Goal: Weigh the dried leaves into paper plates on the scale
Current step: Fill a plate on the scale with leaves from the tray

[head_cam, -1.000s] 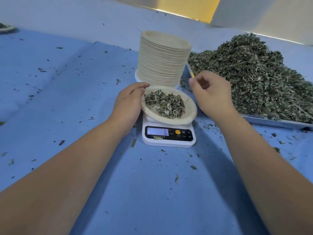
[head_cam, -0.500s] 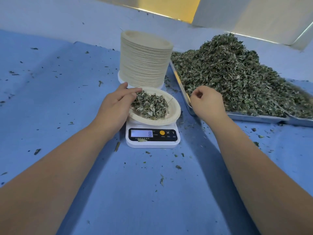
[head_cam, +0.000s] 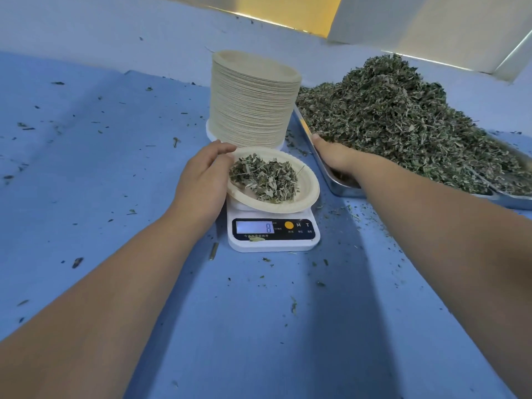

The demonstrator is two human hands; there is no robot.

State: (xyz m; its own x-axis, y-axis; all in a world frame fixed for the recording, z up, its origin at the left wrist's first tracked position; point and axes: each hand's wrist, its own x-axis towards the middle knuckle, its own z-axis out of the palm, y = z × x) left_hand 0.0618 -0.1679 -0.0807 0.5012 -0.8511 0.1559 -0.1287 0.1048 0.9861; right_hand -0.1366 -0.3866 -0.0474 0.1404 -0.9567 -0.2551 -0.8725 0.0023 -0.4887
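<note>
Fingers [head_cam: 221, 147] of the left hand [head_cam: 201, 180]: curl round the left rim of the paper plate [head_cam: 306, 194], thumb over the edge, and grip it. On the plate: a small mound of dried leaves [head_cam: 264, 180], heaped toward the left half. Beneath the plate: the white scale [head_cam: 273, 244], carrying it. On the lit display [head_cam: 254, 226]: an 8, next to a yellow button [head_cam: 288, 225]. Just under the display, on the front panel: one leaf scrap [head_cam: 256, 239].

Fingers of the right hand [head_cam: 335, 156]: pushed into the near corner of the metal tray [head_cam: 336, 189], at the foot of the big heap [head_cam: 403, 125] of the same leaves. Tips hidden by the hand and the leaves, so cannot tell whether spread or closed, perhaps gathering a pinch.

Behind the scale, just beside it: a tall stack of plates [head_cam: 253, 105], upright on a white base. Right of stack and scale: the tray, piled high. Farther right, at the picture's edge: part of a second tray [head_cam: 515, 201].

Under everything: a blue cloth [head_cam: 115, 174], strewn with leaf crumbs, thickest round the scale and the tray. By the scale's front left corner: a short stalk [head_cam: 213, 251], lying on the cloth. Both forearms bare, reaching in from the lower corners.
</note>
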